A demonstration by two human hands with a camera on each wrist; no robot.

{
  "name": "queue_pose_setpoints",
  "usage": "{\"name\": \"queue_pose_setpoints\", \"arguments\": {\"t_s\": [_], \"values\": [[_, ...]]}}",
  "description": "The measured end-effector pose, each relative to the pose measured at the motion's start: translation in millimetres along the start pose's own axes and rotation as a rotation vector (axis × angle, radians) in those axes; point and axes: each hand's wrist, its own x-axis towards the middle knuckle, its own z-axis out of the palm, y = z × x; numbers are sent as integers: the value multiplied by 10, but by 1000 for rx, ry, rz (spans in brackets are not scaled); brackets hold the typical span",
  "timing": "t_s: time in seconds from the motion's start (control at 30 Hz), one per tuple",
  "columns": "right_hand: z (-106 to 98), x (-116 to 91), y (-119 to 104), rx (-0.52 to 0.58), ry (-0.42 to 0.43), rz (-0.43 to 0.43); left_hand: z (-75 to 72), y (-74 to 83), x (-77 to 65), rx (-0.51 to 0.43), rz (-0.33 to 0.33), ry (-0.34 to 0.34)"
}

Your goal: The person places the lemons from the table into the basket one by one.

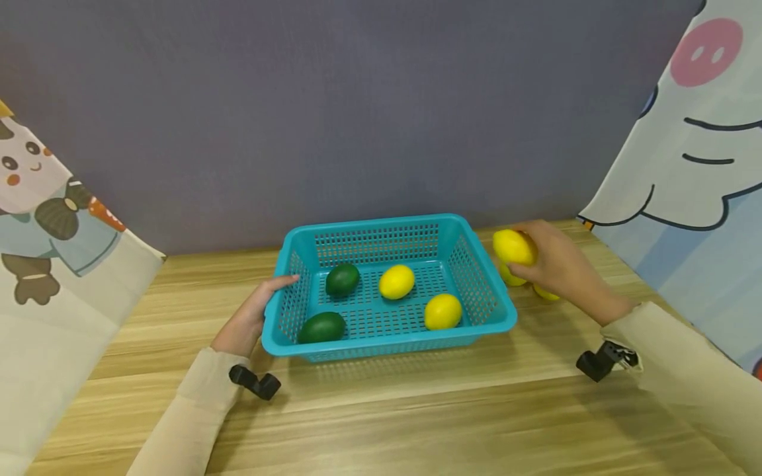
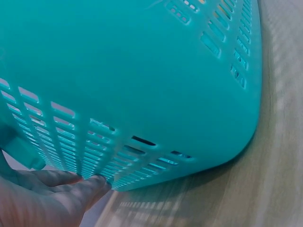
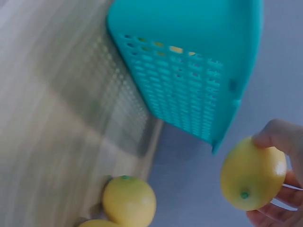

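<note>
A turquoise perforated basket (image 1: 387,342) stands on the table with two yellow lemons (image 1: 397,282) and two dark green avocado-like fruits (image 1: 342,280) inside. My left hand (image 1: 253,317) grips its left side, thumb over the rim; in the left wrist view the fingers (image 2: 90,187) are against the slotted outer wall. Just beyond the right rim, my right hand (image 1: 553,261) holds a lemon (image 3: 251,175) between thumb and fingers, above the table. Below it, more lemons (image 3: 129,201) lie beside the basket, partly hidden by that hand in the head view.
The wooden table (image 1: 417,423) ends at a grey upright panel (image 1: 369,119) close behind the basket. Printed cartoon sheets flank it on the left (image 1: 53,344) and right (image 1: 702,198). Each wrist carries a small black camera mount (image 1: 601,360).
</note>
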Motion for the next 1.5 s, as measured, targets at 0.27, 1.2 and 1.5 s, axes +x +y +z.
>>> {"name": "queue_pose_setpoints", "arguments": {"t_s": [0.27,1.2,1.5], "values": [[-100,176,-173,56,-55,25,6,-1,4,5,2,-17],[59,793,-591,213,-258,171,11,22,-12,-19,-4,0],[227,962,-635,251,-320,204,5,19,1,-27,-5,5]]}}
